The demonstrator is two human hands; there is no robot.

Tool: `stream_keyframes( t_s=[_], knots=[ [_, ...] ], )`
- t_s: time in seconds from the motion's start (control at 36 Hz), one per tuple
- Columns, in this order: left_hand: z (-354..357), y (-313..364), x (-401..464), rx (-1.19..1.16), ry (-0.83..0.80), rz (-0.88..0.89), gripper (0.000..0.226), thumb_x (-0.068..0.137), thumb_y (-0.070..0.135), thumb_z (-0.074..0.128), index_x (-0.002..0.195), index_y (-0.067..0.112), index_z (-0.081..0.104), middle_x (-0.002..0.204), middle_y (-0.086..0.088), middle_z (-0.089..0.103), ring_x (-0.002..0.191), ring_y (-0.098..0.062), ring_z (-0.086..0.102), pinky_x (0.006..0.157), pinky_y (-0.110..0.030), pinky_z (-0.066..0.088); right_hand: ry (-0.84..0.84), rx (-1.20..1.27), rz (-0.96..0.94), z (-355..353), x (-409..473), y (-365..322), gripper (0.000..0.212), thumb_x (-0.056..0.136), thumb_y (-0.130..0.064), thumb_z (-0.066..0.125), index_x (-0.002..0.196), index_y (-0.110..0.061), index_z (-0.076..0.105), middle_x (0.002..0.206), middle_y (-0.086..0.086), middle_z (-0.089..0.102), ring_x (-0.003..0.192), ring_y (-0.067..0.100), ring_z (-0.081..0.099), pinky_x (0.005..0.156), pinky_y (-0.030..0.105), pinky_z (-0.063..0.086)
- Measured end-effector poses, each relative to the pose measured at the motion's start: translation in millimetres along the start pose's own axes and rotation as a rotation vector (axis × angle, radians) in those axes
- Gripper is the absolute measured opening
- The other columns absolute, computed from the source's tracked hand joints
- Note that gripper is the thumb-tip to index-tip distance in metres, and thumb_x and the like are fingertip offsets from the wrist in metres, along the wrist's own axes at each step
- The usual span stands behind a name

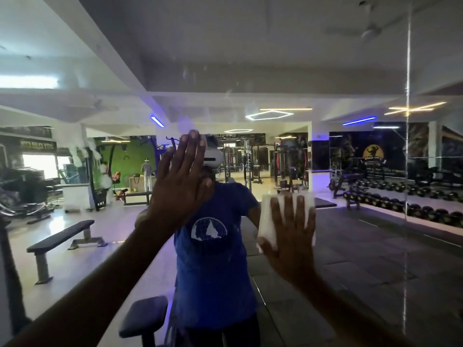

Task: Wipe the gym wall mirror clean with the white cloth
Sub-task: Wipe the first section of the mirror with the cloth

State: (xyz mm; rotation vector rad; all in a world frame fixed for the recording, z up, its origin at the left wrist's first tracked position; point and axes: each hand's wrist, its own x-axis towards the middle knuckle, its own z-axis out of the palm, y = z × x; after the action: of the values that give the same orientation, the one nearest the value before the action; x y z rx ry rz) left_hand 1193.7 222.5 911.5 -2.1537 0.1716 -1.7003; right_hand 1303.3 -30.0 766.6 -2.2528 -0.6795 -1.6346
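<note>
The gym wall mirror (325, 246) fills my view, smeared with white streaks (82, 151) out past my left fingertips, a vertical seam (407, 171) beyond my right. It reflects a flat bench (60, 237) and a dumbbell rack (400, 204). My left hand (179, 181) lies flat against the glass, fingers straight and slightly apart. My right hand (292, 229) presses the white cloth (269, 221) to the mirror, fingers spread over it.
</note>
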Motion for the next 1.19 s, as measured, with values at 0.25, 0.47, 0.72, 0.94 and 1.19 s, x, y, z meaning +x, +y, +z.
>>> stream_keyframes(
  t_s=[0.25,0.47,0.72,0.94,1.19],
  knots=[
    [-1.3,-2.8,-0.7,0.019,-0.051,-0.012,0.071,0.107,0.042,0.032,0.167,0.006,0.017,0.175,-0.016,0.010,0.163,-0.030,0.007,0.130,-0.049,0.011,0.191,-0.062,0.226,-40.8,151.9,-0.3,0.090,0.102,-0.072,0.027,0.170,-0.015,0.010,0.177,0.017,0.004,0.164,0.039,0.001,0.127,0.066,0.010],
    [0.0,-5.6,-10.4,0.031,-0.050,-0.005,0.069,0.107,0.039,0.030,0.167,0.007,0.019,0.175,-0.016,0.012,0.162,-0.033,0.010,0.129,-0.049,0.010,-0.012,-0.002,0.086,2.6,-17.7,-20.2,0.092,0.101,-0.072,0.030,0.168,-0.009,0.020,0.177,0.018,0.006,0.162,0.044,0.007,0.123,0.073,0.015],
    [-0.6,-2.8,-10.2,0.031,-0.024,-0.013,0.069,0.107,0.039,0.033,0.167,0.007,0.018,0.175,-0.016,0.012,0.162,-0.033,0.010,0.129,-0.049,0.008,0.177,-0.056,0.238,-42.1,158.4,-7.7,0.094,0.102,-0.076,0.022,0.170,-0.014,0.010,0.177,0.016,0.003,0.164,0.038,0.000,0.128,0.065,0.009],
    [-2.2,-2.4,-18.9,0.045,-0.044,-0.009,0.070,0.108,0.041,0.035,0.167,0.009,0.018,0.175,-0.016,0.011,0.163,-0.033,0.009,0.129,-0.050,0.009,0.010,0.016,0.206,8.8,-31.0,-33.1,0.084,0.106,-0.064,0.019,0.169,-0.009,0.014,0.175,0.022,0.009,0.161,0.046,0.010,0.123,0.072,0.019],
    [0.6,-0.2,-20.5,0.066,-0.055,-0.034,0.071,0.108,0.038,0.038,0.167,0.008,0.015,0.175,-0.016,0.008,0.163,-0.032,0.004,0.130,-0.051,0.011,0.257,-0.038,0.394,-41.9,186.6,9.6,0.077,0.109,-0.060,0.013,0.170,-0.014,0.015,0.176,0.017,0.014,0.162,0.041,0.013,0.125,0.066,0.019]
  ],
)
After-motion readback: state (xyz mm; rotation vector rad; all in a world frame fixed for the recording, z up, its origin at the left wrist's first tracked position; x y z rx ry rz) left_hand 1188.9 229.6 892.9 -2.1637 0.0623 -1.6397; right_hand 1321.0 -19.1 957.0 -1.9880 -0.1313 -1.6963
